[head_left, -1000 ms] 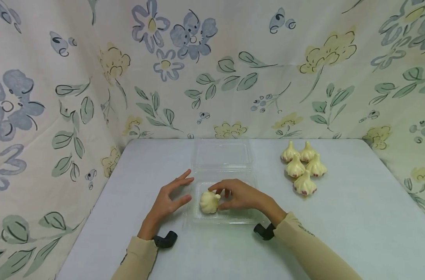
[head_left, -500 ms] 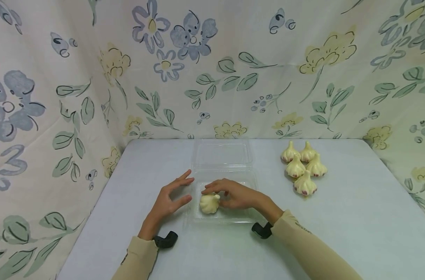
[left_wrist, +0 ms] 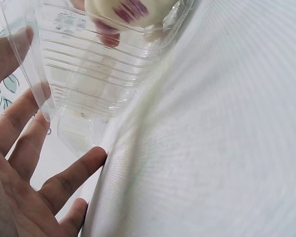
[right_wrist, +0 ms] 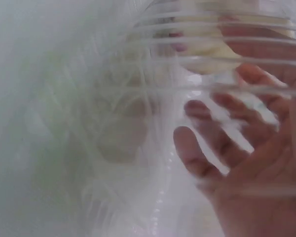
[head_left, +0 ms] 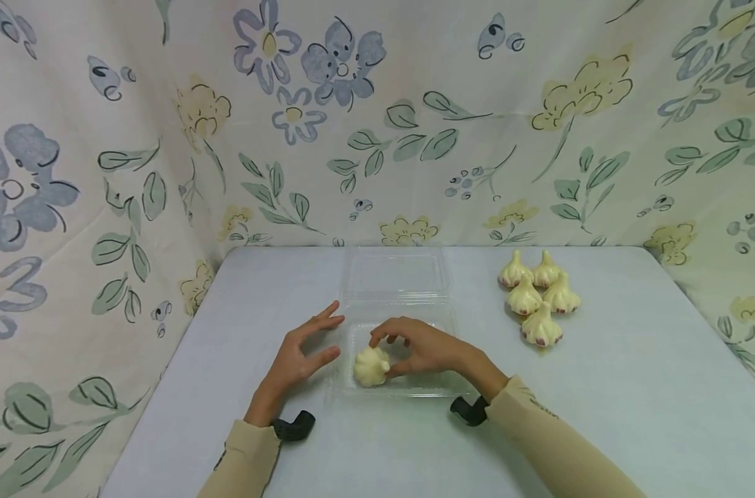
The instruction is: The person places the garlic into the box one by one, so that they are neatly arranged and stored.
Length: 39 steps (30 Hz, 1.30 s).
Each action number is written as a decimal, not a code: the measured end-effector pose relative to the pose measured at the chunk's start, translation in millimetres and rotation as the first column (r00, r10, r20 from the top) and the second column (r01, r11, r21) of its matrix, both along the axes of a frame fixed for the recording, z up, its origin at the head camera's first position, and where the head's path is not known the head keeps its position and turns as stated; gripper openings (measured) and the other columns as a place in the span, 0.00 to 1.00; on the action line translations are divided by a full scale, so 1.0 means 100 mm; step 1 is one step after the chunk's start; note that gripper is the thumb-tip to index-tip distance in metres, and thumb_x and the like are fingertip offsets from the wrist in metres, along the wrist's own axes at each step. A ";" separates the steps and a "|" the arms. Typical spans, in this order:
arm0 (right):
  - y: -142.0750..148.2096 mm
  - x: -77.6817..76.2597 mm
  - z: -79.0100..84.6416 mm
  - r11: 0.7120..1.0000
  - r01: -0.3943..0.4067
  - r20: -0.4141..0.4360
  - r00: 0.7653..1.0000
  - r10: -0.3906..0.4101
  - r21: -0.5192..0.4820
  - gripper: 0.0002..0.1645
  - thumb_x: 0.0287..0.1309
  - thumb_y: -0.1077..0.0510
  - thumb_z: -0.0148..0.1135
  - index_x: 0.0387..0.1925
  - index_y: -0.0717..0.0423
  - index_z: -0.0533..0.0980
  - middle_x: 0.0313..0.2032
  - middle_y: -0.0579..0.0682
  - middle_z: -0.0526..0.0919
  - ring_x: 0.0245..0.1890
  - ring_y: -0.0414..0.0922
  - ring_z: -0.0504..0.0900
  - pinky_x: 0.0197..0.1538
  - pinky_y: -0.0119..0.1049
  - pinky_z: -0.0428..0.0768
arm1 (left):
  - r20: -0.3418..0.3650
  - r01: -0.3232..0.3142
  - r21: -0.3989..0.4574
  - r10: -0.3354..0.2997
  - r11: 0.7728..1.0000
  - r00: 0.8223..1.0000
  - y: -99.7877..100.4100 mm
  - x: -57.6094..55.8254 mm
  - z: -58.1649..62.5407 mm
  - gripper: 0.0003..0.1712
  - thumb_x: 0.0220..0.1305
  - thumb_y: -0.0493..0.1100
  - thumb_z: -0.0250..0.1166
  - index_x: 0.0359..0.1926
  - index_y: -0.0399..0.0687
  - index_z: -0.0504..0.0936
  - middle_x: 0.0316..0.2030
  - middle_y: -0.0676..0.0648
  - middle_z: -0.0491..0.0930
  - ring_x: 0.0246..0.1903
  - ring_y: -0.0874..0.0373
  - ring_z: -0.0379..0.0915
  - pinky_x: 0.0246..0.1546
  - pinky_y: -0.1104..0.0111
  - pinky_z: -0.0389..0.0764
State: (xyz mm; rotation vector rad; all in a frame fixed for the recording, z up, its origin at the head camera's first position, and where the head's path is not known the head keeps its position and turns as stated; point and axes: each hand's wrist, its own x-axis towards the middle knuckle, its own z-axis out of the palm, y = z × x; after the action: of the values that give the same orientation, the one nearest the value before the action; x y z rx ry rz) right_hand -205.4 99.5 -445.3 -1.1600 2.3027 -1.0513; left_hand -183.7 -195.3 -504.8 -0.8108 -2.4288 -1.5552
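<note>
A pale garlic bulb (head_left: 369,367) lies on its side in the left part of a clear plastic clamshell container (head_left: 408,395). My right hand (head_left: 430,347) pinches the bulb, index finger on top and thumb at its right side near the stem. Beside the container's left wall, my left hand (head_left: 298,358) has its fingers spread and holds nothing. In the left wrist view, the thumb and fingers of the left hand (left_wrist: 27,170) lie at the clear rim, and purple marks show on the bulb (left_wrist: 138,11). Ribbed plastic partly blurs the right hand (right_wrist: 256,163) in the right wrist view.
The container's lid (head_left: 395,273) is folded back flat toward the rear of the white table (head_left: 626,408). Several more garlic bulbs (head_left: 525,296) stand in a cluster at the back right, stems up. A flowered curtain (head_left: 377,124) hangs behind and at both sides.
The right index finger, stretched over the bulb half a second ago, has drawn back onto its top. The bulb has turned slightly, its stem now pointing lower. The left hand has not moved.
</note>
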 end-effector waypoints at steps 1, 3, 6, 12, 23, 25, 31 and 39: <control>0.00 0.00 0.00 1.000 -0.009 0.004 1.000 0.009 -0.006 0.31 0.55 0.56 0.77 0.61 0.45 0.76 0.63 0.45 0.79 0.57 0.51 0.80 0.56 0.52 0.81 | 0.001 0.002 0.003 -0.003 1.000 1.000 0.00 0.00 0.00 0.30 0.62 0.36 0.71 0.66 0.48 0.79 0.75 0.44 0.66 0.76 0.42 0.59 0.71 0.32 0.54; -0.01 0.01 0.00 0.999 -0.037 0.012 0.999 0.037 -0.014 0.34 0.57 0.59 0.75 0.65 0.46 0.74 0.67 0.47 0.77 0.59 0.52 0.79 0.56 0.52 0.80 | -0.004 0.008 0.006 -0.008 1.000 1.000 0.00 0.00 0.01 0.30 0.62 0.36 0.71 0.66 0.46 0.78 0.75 0.44 0.66 0.76 0.42 0.59 0.72 0.31 0.53; -0.02 0.02 -0.01 0.997 -0.080 0.023 0.997 0.080 -0.018 0.38 0.59 0.64 0.70 0.70 0.45 0.71 0.72 0.51 0.72 0.63 0.52 0.76 0.56 0.50 0.80 | -0.001 0.009 0.006 -0.009 1.000 1.000 0.00 0.01 0.01 0.30 0.62 0.36 0.71 0.66 0.44 0.78 0.75 0.44 0.66 0.76 0.42 0.59 0.72 0.31 0.51; -0.04 0.05 0.00 0.997 -0.081 0.001 0.997 0.081 0.002 0.34 0.60 0.65 0.68 0.67 0.43 0.75 0.69 0.46 0.76 0.64 0.48 0.75 0.55 0.48 0.80 | 0.020 -0.004 0.001 0.004 1.000 1.000 0.00 0.00 -0.01 0.30 0.63 0.38 0.71 0.67 0.50 0.78 0.76 0.47 0.65 0.77 0.46 0.58 0.73 0.33 0.51; -0.02 0.03 0.01 0.999 -0.028 -0.027 0.999 0.028 -0.015 0.27 0.60 0.57 0.73 0.61 0.48 0.79 0.58 0.44 0.84 0.50 0.48 0.82 0.54 0.47 0.82 | 0.028 -0.010 -0.007 0.010 1.000 1.000 -0.01 0.00 -0.02 0.30 0.63 0.39 0.71 0.67 0.51 0.79 0.76 0.48 0.65 0.77 0.47 0.58 0.72 0.34 0.54; -0.01 0.03 0.02 1.000 -0.024 -0.029 0.999 0.024 -0.006 0.28 0.60 0.56 0.73 0.63 0.48 0.78 0.58 0.45 0.84 0.50 0.49 0.82 0.55 0.48 0.82 | 0.033 -0.010 -0.006 0.010 1.000 0.999 -0.01 0.00 -0.01 0.30 0.63 0.39 0.71 0.67 0.51 0.78 0.76 0.49 0.65 0.77 0.48 0.58 0.72 0.34 0.55; 0.00 0.03 0.06 0.999 -0.031 -0.026 0.999 0.031 0.013 0.32 0.60 0.57 0.73 0.65 0.47 0.76 0.60 0.46 0.83 0.53 0.50 0.82 0.56 0.49 0.82 | 0.010 -0.005 -0.006 0.005 1.000 1.000 0.00 0.00 -0.02 0.30 0.62 0.38 0.71 0.66 0.45 0.79 0.76 0.47 0.65 0.77 0.44 0.58 0.71 0.33 0.57; -0.08 0.07 0.08 0.998 -0.066 -0.049 0.997 0.066 0.005 0.36 0.61 0.58 0.72 0.70 0.44 0.73 0.69 0.51 0.75 0.64 0.50 0.76 0.58 0.51 0.81 | 0.041 -0.006 -0.013 0.006 1.000 0.999 -0.01 0.01 0.00 0.30 0.63 0.39 0.71 0.67 0.46 0.78 0.76 0.50 0.64 0.78 0.50 0.57 0.73 0.35 0.56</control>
State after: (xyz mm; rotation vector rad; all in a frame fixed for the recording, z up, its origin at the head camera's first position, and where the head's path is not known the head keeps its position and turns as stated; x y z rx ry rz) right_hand -198.0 92.0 -437.2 -1.2648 2.2860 -1.0051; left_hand -182.9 -196.3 -504.7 -0.7800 -2.4698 -1.5717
